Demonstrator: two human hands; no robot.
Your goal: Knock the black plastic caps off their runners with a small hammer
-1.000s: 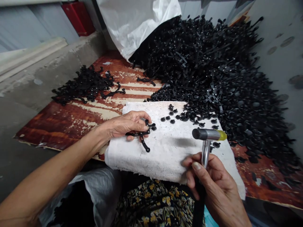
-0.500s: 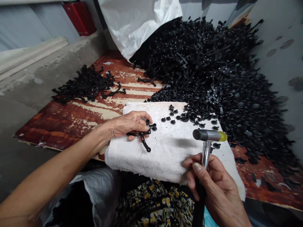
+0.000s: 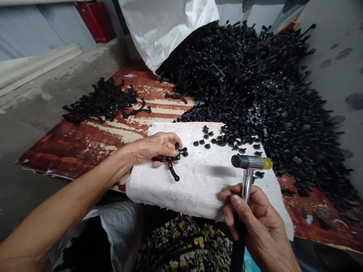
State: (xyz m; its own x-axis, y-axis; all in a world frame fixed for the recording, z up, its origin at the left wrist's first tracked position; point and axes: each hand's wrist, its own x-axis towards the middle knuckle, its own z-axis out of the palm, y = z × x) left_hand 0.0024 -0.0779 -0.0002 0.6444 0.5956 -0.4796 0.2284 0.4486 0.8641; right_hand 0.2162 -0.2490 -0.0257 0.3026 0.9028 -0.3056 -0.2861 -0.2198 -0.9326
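Observation:
My left hand (image 3: 157, 148) pinches a black plastic bracket with several curved arms (image 3: 173, 172) over the left part of a folded white cloth (image 3: 198, 189). The fingers cover part of the bracket's centre. One arm points toward me, and a small round black piece shows at its right side. In my right hand (image 3: 255, 219) is a mallet (image 3: 251, 162), its metal head raised above the cloth, with one black face and one yellow face. Several small black round caps with stems (image 3: 207, 146) lie on the cloth between the hands and beyond.
A large heap of black plastic parts (image 3: 241, 71) fills the back and right of the worn red-brown board (image 3: 56, 147). More brackets (image 3: 102, 100) are piled at the left. A white sack (image 3: 170, 30) hangs behind; another pale bag (image 3: 124, 223) sits below the board, beside my lap.
Almost nothing differs. The bracket's near arm has shifted very slightly up and left; the mallet stays in place.

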